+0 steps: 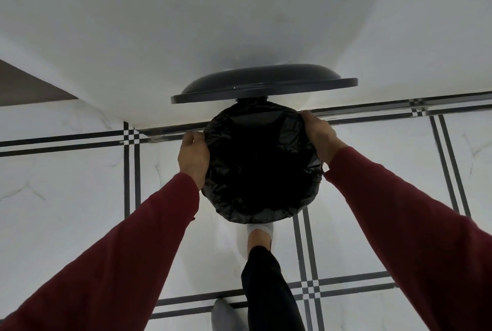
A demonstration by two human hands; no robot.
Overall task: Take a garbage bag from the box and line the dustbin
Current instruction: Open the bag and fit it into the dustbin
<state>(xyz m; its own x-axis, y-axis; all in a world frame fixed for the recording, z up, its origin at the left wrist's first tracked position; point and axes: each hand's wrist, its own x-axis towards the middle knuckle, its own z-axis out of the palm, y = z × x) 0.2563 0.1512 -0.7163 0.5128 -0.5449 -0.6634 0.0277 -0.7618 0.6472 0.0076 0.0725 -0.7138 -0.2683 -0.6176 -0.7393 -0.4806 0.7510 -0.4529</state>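
A round dustbin stands on the floor against the wall, its dark grey lid [263, 83] raised upright behind it. A black garbage bag [261, 165] fills the opening and is folded over the whole rim, hiding the bin's body. My left hand [193, 157] grips the bag's edge at the left side of the rim. My right hand [316, 136] holds the bag's edge at the upper right of the rim. My foot in a white sock [259, 232] is at the bin's near side, where the bag hides the base. The box is not in view.
The floor is white marble tile [66, 197] with black line borders. A white wall [239, 11] rises right behind the bin. My other foot in a grey sock [225, 314] stands near the bottom edge.
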